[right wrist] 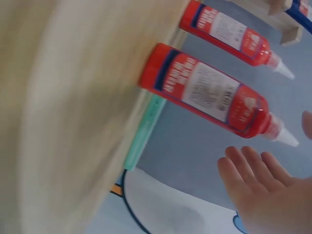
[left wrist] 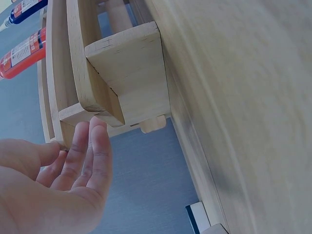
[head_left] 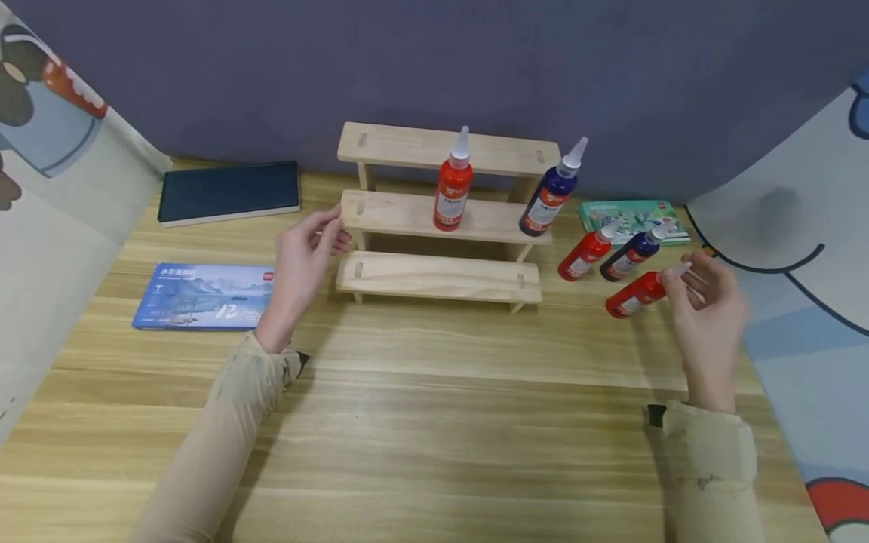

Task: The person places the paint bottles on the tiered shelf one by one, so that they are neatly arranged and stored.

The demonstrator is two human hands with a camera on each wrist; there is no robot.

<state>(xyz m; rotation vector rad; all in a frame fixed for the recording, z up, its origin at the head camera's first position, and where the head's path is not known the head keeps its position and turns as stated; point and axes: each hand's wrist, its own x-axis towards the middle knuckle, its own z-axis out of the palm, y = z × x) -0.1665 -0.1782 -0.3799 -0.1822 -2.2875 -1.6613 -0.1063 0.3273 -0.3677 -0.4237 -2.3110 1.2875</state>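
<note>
A three-tier wooden stand (head_left: 437,279) stands at the back of the table. Its middle tier carries a red squeeze bottle (head_left: 451,194) and a dark blue one (head_left: 548,197), both with pointed white nozzles. My left hand (head_left: 308,253) is at the stand's left end, its fingers extended and their tips at the wood. Right of the stand are a red bottle (head_left: 585,255), a dark blue bottle (head_left: 633,256) and a nearer red bottle (right wrist: 204,90). Beside that nearest bottle's nozzle is my right hand (head_left: 709,320), thumb and fingers spread apart; the right wrist view shows a gap around the nozzle.
A blue flat box (head_left: 204,296) with a landscape picture lies left of my left hand, with a dark notebook (head_left: 231,192) behind it. A green flat box (head_left: 634,221) lies behind the bottles on the right. Partitions (head_left: 353,60) border the table's back and sides.
</note>
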